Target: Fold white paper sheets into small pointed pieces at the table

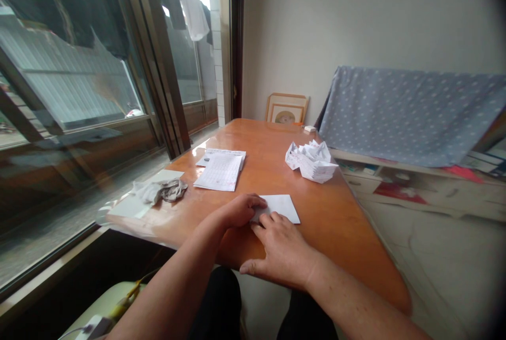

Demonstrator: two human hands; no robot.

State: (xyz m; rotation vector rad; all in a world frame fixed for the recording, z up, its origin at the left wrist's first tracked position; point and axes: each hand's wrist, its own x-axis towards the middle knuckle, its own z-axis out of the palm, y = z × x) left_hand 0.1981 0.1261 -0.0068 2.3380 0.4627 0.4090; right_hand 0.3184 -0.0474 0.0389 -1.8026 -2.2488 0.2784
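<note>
A white piece of paper (pixel 282 207), which looks folded, lies flat near the front edge of the wooden table. At its left end my left hand (pixel 242 209) has its fingers curled closed on the paper's edge. My right hand (pixel 282 242) rests its fingertips on the near left part of the same paper, with the thumb stretched well away toward the table edge. Both hands partly cover the paper's left side. Further right sits a heap of folded papers (pixel 312 161), bent into boat-like shapes and bunched together. To the left is a stack of written sheets (pixel 220 170).
A crumpled grey cloth (pixel 162 191) lies at the table's (pixel 261 142) left side. A small white object (pixel 309 129) is at the far end, before a leaning picture frame (pixel 287 109). Windows (pixel 98 76) line the left; a dotted cloth (pixel 411 113) hangs at right.
</note>
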